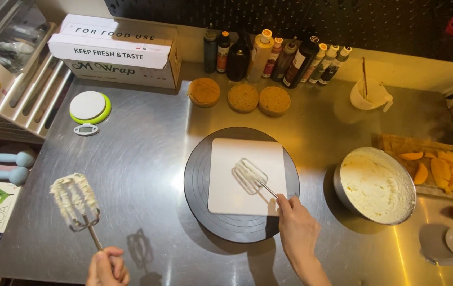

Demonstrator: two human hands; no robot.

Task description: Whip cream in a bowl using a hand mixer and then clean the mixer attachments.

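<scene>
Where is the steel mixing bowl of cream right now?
The steel mixing bowl of cream sits on the right of the head view, between the black turntable and the wooden board of mango slices.

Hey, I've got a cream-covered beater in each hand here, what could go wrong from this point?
1. The left hand holds its cream-laden beater up over the bare steel table; cream may drip there.
2. The right hand has its beater on the white board atop the round black turntable; pressing could spin or shift it.
</scene>
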